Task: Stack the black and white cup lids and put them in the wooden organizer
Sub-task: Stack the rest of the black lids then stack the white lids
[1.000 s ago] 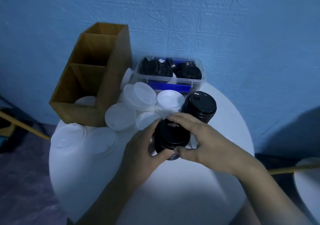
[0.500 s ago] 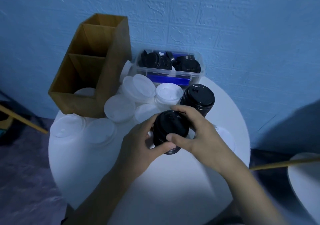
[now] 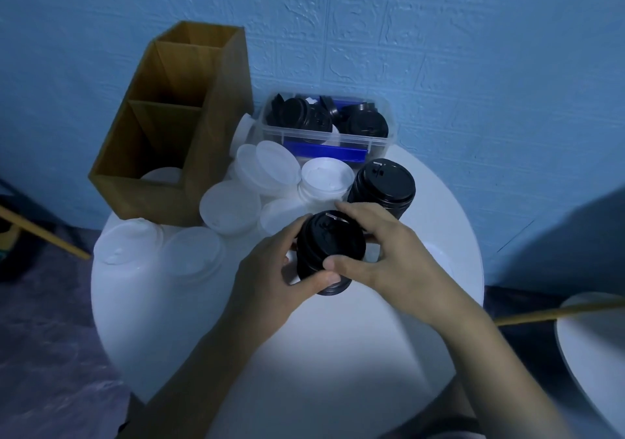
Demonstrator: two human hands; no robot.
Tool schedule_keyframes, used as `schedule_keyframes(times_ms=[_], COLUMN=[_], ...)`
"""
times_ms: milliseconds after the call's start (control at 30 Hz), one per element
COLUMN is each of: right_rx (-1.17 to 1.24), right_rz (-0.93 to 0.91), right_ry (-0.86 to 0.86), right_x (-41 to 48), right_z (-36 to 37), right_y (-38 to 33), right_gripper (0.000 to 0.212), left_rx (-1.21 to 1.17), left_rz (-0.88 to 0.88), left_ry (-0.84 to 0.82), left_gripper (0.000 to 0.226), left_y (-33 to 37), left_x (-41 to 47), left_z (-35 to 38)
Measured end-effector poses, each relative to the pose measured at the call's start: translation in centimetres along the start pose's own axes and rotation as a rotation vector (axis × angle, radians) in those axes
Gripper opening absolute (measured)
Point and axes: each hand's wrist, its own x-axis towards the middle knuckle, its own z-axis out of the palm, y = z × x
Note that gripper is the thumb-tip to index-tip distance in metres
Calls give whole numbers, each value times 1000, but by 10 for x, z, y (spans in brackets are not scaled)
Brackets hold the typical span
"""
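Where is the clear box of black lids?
Head view, upper centre: the clear plastic box sits at the far edge of the table, right of the wooden organizer.

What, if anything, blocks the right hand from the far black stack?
Probably yes: far stack stands just behind the right hand, nothing between. But its grip, with the left hand, is on the near stack.

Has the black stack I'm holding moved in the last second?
No. The held stack sits as near the other black stack as before, down-left of it; only the camera shifted.
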Motion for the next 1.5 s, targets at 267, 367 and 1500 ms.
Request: schedule_keyframes(times_ms=[267,367,1500], right_rx=[-5,-36,-161], right_rz=[-32,-66,-65], right_ry=[-202,-107,-84], right_x=[6,9,4], right_z=[-20,-16,-12], right_y=[-1,-2,-8], right_gripper=[62,54,52], left_rx=[31,21,26], left_rz=[-42,-46,-11], left_ry=[-3,-5,-20], left_gripper=[72,70,59], left_y=[-8,-7,-9], left_x=[0,1,0], left_z=[1,1,4])
